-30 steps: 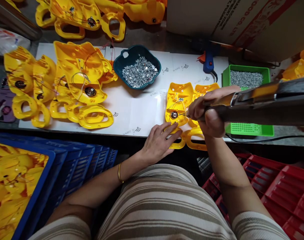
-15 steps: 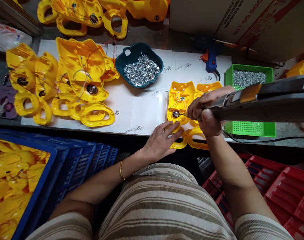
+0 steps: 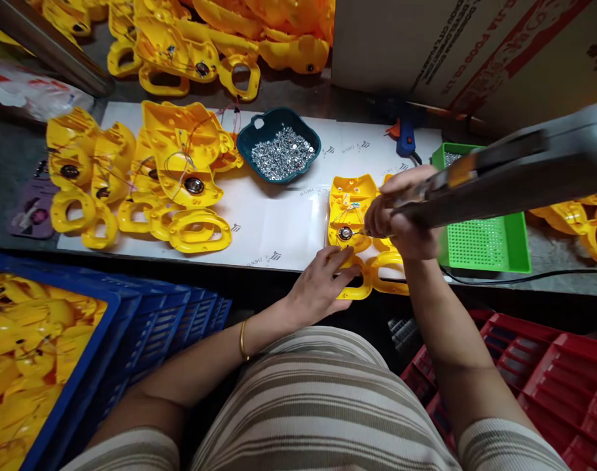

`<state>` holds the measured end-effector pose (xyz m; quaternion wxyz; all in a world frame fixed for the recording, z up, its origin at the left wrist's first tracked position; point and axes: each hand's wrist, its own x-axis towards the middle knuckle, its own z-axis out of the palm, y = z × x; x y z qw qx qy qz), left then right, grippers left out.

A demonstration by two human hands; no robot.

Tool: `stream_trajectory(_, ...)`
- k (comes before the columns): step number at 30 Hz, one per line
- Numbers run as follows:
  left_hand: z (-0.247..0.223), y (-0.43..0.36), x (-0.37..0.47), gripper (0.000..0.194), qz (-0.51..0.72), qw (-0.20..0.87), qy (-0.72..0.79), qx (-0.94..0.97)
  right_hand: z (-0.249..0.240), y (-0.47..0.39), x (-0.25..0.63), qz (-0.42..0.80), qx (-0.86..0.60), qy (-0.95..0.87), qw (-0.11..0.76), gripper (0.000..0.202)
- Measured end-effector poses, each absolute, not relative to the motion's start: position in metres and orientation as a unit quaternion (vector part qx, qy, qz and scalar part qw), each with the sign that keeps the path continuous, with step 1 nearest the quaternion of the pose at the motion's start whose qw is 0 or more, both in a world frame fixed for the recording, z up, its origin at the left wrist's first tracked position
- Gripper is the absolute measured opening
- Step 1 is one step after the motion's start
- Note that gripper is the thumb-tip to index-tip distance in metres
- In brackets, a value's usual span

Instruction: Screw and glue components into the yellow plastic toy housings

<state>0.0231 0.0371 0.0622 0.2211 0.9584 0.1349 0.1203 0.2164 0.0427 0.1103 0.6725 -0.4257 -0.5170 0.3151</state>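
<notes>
A yellow plastic half shell (image 3: pixel 338 203) with thin wires inside lies on the white sheeting at the table's front edge. My left hand (image 3: pixel 314 286) grips its handle loop, fingers curled over the near part. In my right hand (image 3: pixel 407 222) is a dark power screwdriver (image 3: pixel 519 162), held near its front end and slanting up to the right. Its thin bit reaches the rim of the round speaker (image 3: pixel 345 233) in the shell; the exact contact point is too small to make out. A second yellow half shell (image 3: pixel 387 282) lies alongside, partly hidden by my right hand.
A dark green bowl (image 3: pixel 244 145) holds small metal parts. Behind the screwdriver stands a green basket (image 3: pixel 520 252); a blue glue gun (image 3: pixel 405 139) lies near it. Wired yellow shells (image 3: pixel 180 137) are piled left. Blue crates (image 3: pixel 126 314) and red crates (image 3: pixel 548 366) flank me below.
The head view has shifted slightly. The rear of the screwdriver has swung higher in the picture, while its bit stays by the speaker. My left hand remains on the handle loop.
</notes>
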Motion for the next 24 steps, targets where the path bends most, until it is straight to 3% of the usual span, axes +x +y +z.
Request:
stream_trajectory(5, 0.071, 0.034, 0.023, 0.063, 0.169, 0.191, 0.139, 0.957, 0.128, 0.033, 0.229, 0.262, -0.279, -0.547, 0.745, 0.023)
stream_trajectory(10, 0.083, 0.132, 0.022, 0.025, 0.281, 0.138, 0.279, 0.908, 0.144, 0.006, 0.25, 0.342, -0.319, -0.53, 0.707, 0.019)
stream_trajectory(16, 0.078, 0.27, 0.041, 0.033, 0.126, 0.147, 0.363, 0.911, 0.167, -0.018, 0.247, 0.446, -0.281, -0.562, 0.638, 0.024)
stream_trajectory(20, 0.078, 0.287, 0.056, 0.03, 0.057, 0.148, 0.404, 0.901, 0.162, -0.019, 0.245, 0.432, -0.289, -0.56, 0.645, 0.022)
stream_trajectory(24, 0.081, 0.28, 0.058, 0.02, 0.107, 0.179, 0.413, 0.887, 0.153, -0.015, 0.254, 0.447, -0.244, -0.58, 0.635, 0.028)
